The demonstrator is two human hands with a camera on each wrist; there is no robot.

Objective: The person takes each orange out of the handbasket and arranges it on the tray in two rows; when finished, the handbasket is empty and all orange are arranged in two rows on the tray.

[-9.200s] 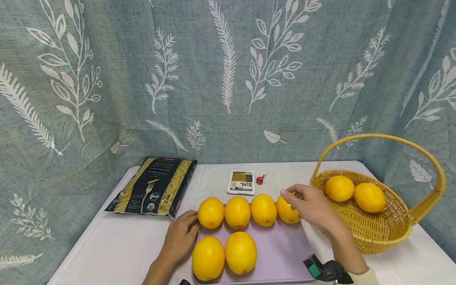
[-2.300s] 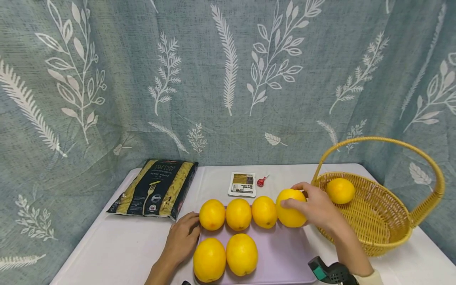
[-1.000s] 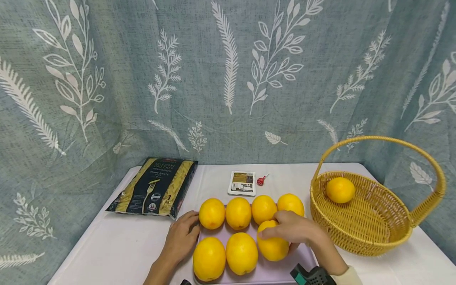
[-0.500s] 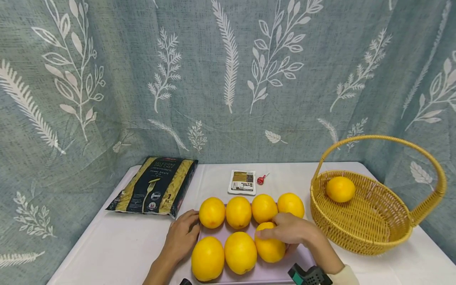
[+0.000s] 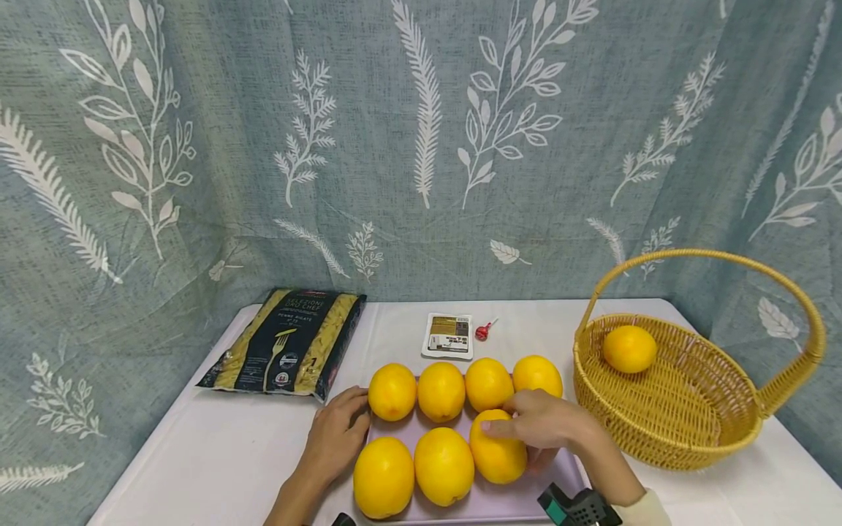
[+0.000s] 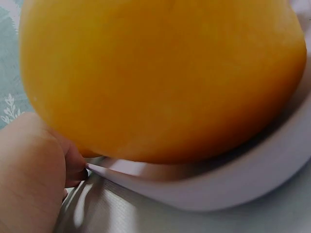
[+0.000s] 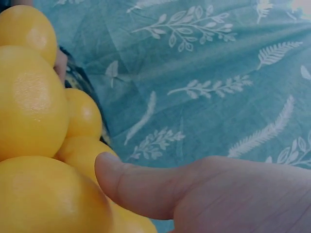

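My right hand point(image 5: 542, 422) holds an orange point(image 5: 495, 456) at the right end of the tray's front row, thumb on top and fingers round its far right side. In the right wrist view the thumb point(image 7: 141, 187) lies against that orange point(image 7: 43, 199). Two more oranges sit left of it, and several stand in the back row, among them an orange point(image 5: 537, 376) at the right end. My left hand point(image 5: 337, 435) grips the left edge of the lilac tray point(image 5: 559, 482); in the left wrist view its fingers meet the tray's rim point(image 6: 204, 196) below a large, close orange point(image 6: 160, 77).
On the right stands a wicker basket point(image 5: 684, 420) with a tall handle and one orange point(image 5: 629, 349) inside. A bag of penne pasta point(image 5: 283, 343) lies back left. Behind the tray are a small flat packet point(image 5: 448, 336) and a red lollipop point(image 5: 482, 332). A patterned curtain point(image 5: 421, 146) encloses the table.
Two oranges have gone from the basket onto the tray, one to the back row's right end, one to the front row. In the last second the right hand shifted that one slightly left. Left hand stayed.
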